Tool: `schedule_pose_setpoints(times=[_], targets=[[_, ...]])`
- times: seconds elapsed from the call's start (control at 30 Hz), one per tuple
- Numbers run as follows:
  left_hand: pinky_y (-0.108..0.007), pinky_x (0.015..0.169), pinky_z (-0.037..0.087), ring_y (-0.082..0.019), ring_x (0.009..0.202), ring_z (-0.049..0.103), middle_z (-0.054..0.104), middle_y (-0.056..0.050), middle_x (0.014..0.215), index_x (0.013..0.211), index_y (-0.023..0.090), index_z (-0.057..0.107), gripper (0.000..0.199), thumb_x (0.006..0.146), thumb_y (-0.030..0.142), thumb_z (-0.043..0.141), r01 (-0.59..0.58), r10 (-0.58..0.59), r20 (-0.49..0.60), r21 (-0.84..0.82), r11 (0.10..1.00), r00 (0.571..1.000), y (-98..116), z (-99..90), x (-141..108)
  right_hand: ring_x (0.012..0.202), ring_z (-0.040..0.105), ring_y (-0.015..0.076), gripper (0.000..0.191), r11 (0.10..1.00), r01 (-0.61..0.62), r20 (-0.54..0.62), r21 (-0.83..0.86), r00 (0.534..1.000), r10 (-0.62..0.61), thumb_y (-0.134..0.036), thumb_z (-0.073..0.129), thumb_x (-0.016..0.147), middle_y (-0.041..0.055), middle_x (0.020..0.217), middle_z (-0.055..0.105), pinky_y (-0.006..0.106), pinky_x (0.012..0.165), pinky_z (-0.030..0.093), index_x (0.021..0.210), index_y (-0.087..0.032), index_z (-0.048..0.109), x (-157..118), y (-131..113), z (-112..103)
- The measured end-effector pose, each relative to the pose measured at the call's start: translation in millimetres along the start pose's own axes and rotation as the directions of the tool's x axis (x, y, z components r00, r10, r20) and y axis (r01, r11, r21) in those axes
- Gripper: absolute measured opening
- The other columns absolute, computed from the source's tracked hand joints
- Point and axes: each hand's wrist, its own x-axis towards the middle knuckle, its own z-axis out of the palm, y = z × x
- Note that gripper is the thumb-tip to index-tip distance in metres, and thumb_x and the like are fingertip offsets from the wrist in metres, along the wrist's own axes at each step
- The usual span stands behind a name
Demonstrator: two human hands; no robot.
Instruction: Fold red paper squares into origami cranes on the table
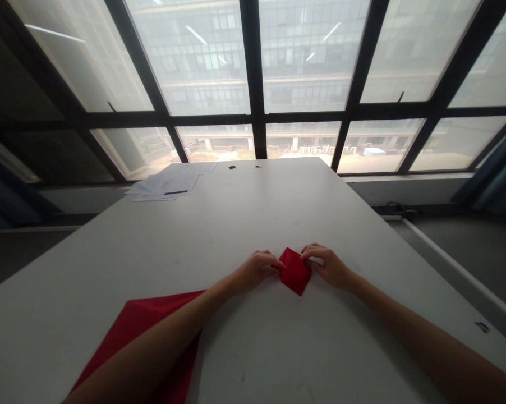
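Windows [303, 56]: dark-framed panes spanning the far side.
Table [244, 219]: white, stretching from the person toward the glass.
Large red sheet [139, 317]: on the table at near left, partly covered by the left forearm [173, 331].
Papers [169, 180]: loosely piled, far left.
Hands: left [259, 268] and right [325, 265] apart, each pinching one side of the small red piece [295, 275].
Small red piece: folded, between both hands, mid-table.
Dark strip [176, 193]: on the papers.

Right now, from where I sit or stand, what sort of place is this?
Probably an office or workroom: a long white table, loose white paper sheets and tall black-framed glass windows.
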Motion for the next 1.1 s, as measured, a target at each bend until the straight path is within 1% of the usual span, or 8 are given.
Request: schedule_pose_setpoints(times=[0.37, 0.5, 0.57, 0.63, 0.7, 0.8, 0.97, 1.1], targets=[[-0.032, 0.087, 0.046, -0.019, 0.087, 0.060, 0.070, -0.008, 0.092, 0.095, 0.018, 0.074, 0.018, 0.095, 0.024, 0.056, -0.107, 0.103, 0.046, 0.087, 0.990, 0.994, 0.0, 3.8, 6.3, 0.093, 0.060, 0.0215, 0.020, 1.000, 0.008, -0.017, 0.021, 1.000, -0.008, -0.007, 0.055, 0.083, 0.0055, 0.094, 0.069, 0.037, 0.087, 0.048, 0.087, -0.022, 0.068, 1.2, 1.3, 3.4], [-0.030, 0.085, 0.048, -0.018, 0.093, 0.059, 0.062, -0.009, 0.110, 0.112, 0.021, 0.067, 0.023, 0.090, 0.020, 0.060, -0.075, 0.077, -0.033, 0.062, 0.995, 0.996, -1.0, 11.3, 4.5, 0.095, 0.059, 0.0221, 0.019, 1.000, 0.024, -0.018, 0.006, 1.000, -0.023, -0.008, 0.056, 0.084, 0.0051, 0.093, 0.068, 0.039, 0.089, 0.047, 0.086, -0.022, 0.068, 2.0, -1.0, 4.7], [-0.028, 0.081, 0.047, -0.016, 0.089, 0.056, 0.058, -0.006, 0.109, 0.115, 0.022, 0.062, 0.031, 0.085, 0.017, 0.064, -0.009, 0.021, -0.094, 0.122, 0.992, 0.995, 0.2, 14.4, 3.3, 0.094, 0.059, 0.0222, 0.018, 1.000, 0.023, -0.022, 0.002, 0.999, -0.023, -0.009, 0.056, 0.085, 0.0052, 0.092, 0.068, 0.039, 0.088, 0.047, 0.085, -0.022, 0.068, 2.4, -1.8, 5.1], [-0.027, 0.076, 0.046, -0.015, 0.082, 0.054, 0.057, -0.002, 0.101, 0.109, 0.021, 0.059, 0.030, 0.080, 0.015, 0.066, 0.071, -0.040, -0.151, 0.203, 0.977, 0.988, 1.9, 16.4, 2.9, 0.095, 0.059, 0.0224, 0.018, 1.000, 0.020, -0.028, -0.001, 0.999, -0.020, -0.009, 0.056, 0.084, 0.0052, 0.092, 0.068, 0.039, 0.089, 0.047, 0.085, -0.022, 0.068, 2.7, -1.8, 5.5], [-0.026, 0.074, 0.044, -0.015, 0.079, 0.051, 0.057, 0.000, 0.091, 0.098, 0.019, 0.058, 0.021, 0.079, 0.011, 0.062, 0.098, -0.057, -0.155, 0.264, 0.959, 0.986, 3.7, 17.1, 3.3, 0.096, 0.059, 0.0226, 0.018, 1.000, 0.017, -0.037, -0.008, 0.999, -0.018, -0.008, 0.057, 0.083, 0.0052, 0.093, 0.068, 0.040, 0.090, 0.047, 0.086, -0.022, 0.068, 2.9, -0.9, 6.1], [-0.027, 0.077, 0.043, -0.016, 0.082, 0.051, 0.058, -0.001, 0.087, 0.086, 0.019, 0.057, 0.012, 0.084, 0.007, 0.054, 0.005, 0.019, -0.077, 0.304, 0.953, 0.997, 7.1, 15.9, 4.6, 0.095, 0.059, 0.0225, 0.017, 1.000, 0.006, -0.055, -0.023, 0.998, -0.008, -0.010, 0.057, 0.084, 0.0054, 0.094, 0.068, 0.040, 0.090, 0.047, 0.088, -0.023, 0.068, 2.8, 1.2, 7.0], [-0.031, 0.087, 0.044, -0.018, 0.090, 0.054, 0.063, -0.005, 0.093, 0.095, 0.018, 0.061, 0.019, 0.100, 0.022, 0.043, -0.080, 0.094, -0.039, 0.265, 0.961, 0.995, 12.6, 10.5, 4.2, 0.091, 0.059, 0.0217, 0.016, 0.998, -0.044, -0.080, -0.040, 0.996, 0.041, -0.013, 0.056, 0.085, 0.0051, 0.092, 0.068, 0.038, 0.086, 0.048, 0.089, -0.022, 0.068, 2.0, 3.5, 7.1], [-0.033, 0.089, 0.046, -0.022, 0.097, 0.056, 0.065, -0.007, 0.100, 0.098, 0.019, 0.066, 0.023, 0.089, 0.040, 0.066, -0.080, 0.089, -0.021, 0.263, 0.961, 0.996, 11.4, 8.8, 3.2, 0.091, 0.060, 0.0213, 0.015, 0.998, -0.048, -0.086, -0.045, 0.995, 0.044, -0.013, 0.057, 0.085, 0.0045, 0.092, 0.068, 0.037, 0.087, 0.047, 0.090, -0.022, 0.068, 2.7, 3.5, 7.5]])
